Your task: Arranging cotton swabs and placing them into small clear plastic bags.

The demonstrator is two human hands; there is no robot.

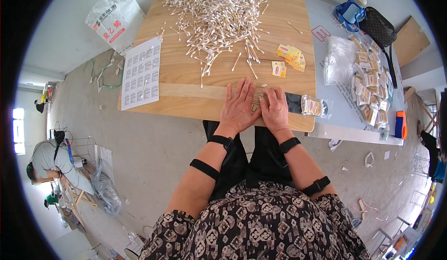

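Observation:
My left hand [239, 105] lies flat near the table's front edge, fingers stretched out, its thumb pointing toward my right hand. Between the hands a small row of cotton swabs [256, 96] lies side by side on the wood, partly covered. My right hand [276, 110] is curled against the right side of this row, fingers bent and close together; its fingertips partly hide what they touch. Right beside it, a clear pack of cotton swabs [311, 105] with a dark backing sticks out over the table's edge. Farther off spreads a large loose pile of cotton swabs [219, 15].
Yellow printed cards [291, 56] lie right of the pile on the wooden table [181, 81]. A printed sheet [141, 74] lies at left, a white plastic bag [116, 20] beyond. The side table holds filled packs [371, 83], clear bags [339, 60], a black bag [378, 26] and an orange-blue tool [401, 125].

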